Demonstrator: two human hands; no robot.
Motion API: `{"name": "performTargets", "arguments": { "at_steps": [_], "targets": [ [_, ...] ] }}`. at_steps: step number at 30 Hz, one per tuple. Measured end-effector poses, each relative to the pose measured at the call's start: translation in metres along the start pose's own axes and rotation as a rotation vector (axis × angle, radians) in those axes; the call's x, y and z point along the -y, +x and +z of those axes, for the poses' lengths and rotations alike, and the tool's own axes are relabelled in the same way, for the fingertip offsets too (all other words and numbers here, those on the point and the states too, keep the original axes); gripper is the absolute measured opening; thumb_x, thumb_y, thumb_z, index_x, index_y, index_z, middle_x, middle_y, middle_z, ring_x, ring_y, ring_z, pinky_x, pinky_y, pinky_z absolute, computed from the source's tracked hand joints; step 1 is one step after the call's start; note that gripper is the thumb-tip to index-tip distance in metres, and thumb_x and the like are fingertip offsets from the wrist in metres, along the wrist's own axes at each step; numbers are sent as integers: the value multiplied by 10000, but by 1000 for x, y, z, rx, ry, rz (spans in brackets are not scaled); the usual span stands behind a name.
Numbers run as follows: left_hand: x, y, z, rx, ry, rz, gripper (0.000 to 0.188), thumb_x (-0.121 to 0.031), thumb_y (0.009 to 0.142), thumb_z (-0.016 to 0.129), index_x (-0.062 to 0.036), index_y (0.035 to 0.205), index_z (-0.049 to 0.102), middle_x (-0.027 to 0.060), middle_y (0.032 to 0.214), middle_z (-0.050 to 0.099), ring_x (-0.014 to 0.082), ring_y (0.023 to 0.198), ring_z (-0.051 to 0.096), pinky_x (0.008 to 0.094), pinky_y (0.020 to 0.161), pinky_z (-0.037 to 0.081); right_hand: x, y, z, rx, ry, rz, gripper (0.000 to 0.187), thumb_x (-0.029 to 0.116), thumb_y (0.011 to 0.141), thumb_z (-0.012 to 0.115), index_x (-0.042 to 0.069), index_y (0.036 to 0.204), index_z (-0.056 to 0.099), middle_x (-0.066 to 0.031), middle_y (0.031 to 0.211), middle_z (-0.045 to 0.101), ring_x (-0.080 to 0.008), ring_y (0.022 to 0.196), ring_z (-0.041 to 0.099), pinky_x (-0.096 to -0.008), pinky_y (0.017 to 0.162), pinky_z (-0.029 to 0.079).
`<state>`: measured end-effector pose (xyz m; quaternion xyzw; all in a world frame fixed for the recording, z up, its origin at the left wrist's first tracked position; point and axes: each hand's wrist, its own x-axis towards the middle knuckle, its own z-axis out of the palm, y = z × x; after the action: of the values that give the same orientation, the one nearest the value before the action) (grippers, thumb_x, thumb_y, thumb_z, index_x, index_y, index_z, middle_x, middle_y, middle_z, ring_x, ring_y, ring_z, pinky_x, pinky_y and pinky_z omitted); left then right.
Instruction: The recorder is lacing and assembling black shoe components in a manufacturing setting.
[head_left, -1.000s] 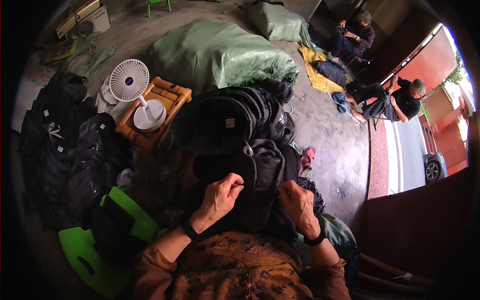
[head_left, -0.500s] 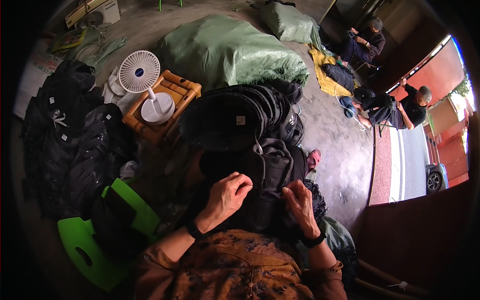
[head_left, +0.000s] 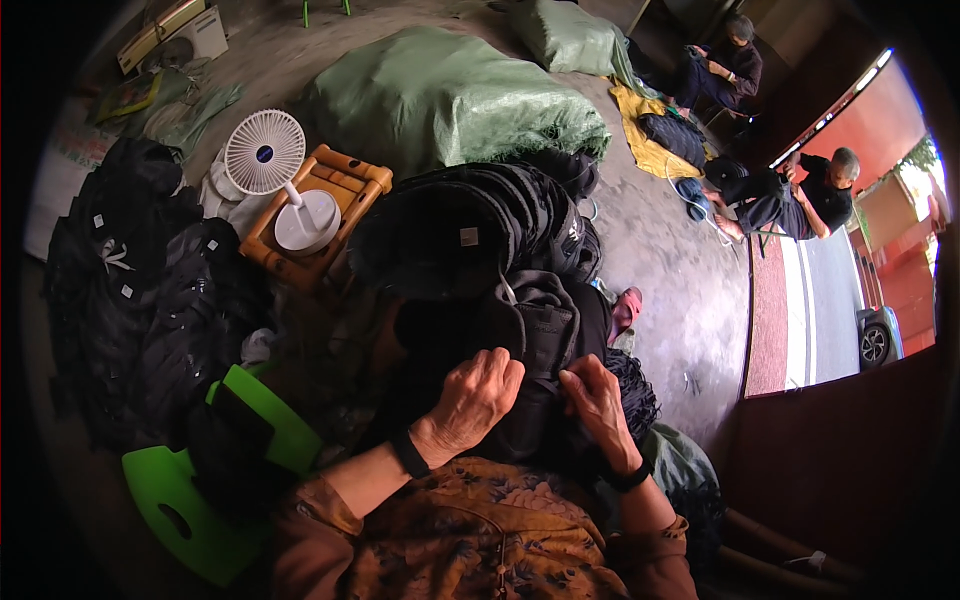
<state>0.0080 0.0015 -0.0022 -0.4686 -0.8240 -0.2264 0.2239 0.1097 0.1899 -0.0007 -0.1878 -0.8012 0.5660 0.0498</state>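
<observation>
A black padded fabric piece (head_left: 545, 325), like a bag part with straps, lies across my lap. My left hand (head_left: 475, 395) is closed over its near left side, knuckles up. Whatever its fingers hold is hidden or too fine to make out. At the right edge of the piece my right hand (head_left: 597, 400) is closed in a pinch, thumb against forefinger. What is in that pinch is also too small to name. Just beyond lies a stack of black bag-like pieces (head_left: 520, 205), with a small pale label on one.
On my left are a heap of black goods (head_left: 150, 290) and a green plastic chair (head_left: 185, 510). A white fan (head_left: 307, 222) stands on a brown bamboo stool (head_left: 345, 180). Green sacking (head_left: 440, 95) covers a bulk behind. Two people (head_left: 810, 200) sit at the far right.
My left hand has moved right and slightly down, closer to my right hand, and turned knuckles up. My right hand stays almost in place. The whole view has shifted slightly.
</observation>
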Motion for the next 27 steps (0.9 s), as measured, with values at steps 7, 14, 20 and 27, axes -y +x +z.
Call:
{"name": "performTargets", "arguments": {
  "at_steps": [7,14,20,27],
  "targets": [
    [-6,24,-26,234,334,389,86,-145,763,595,-118,735,518,11,734,439,138,715,499,257,596,460,-9,1,-8,-63,-452,-336,204,116,817,728,58,965,600,-124,946,663,-259,822,658,-359,685,512],
    [45,50,-27,242,-240,505,31,-108,795,587,-77,797,590,85,1058,587,220,1102,561,398,897,455,37,35,-40,101,-992,-875,439,188,731,747,134,1140,594,-120,1317,517,-309,1297,434,-489,1058,360],
    [44,43,-15,296,-259,461,93,-74,777,585,-94,710,524,40,778,455,180,822,514,307,669,469,31,47,-56,399,-1144,-1031,279,252,726,703,139,949,580,-30,923,506,-237,950,495,-379,836,419],
    [37,40,-6,481,-315,311,238,-240,680,806,-82,734,636,37,833,515,213,899,516,357,714,460,3,37,-31,355,-984,-635,213,340,794,706,133,782,655,-37,894,514,-257,899,482,-418,759,406]
  ]
}}
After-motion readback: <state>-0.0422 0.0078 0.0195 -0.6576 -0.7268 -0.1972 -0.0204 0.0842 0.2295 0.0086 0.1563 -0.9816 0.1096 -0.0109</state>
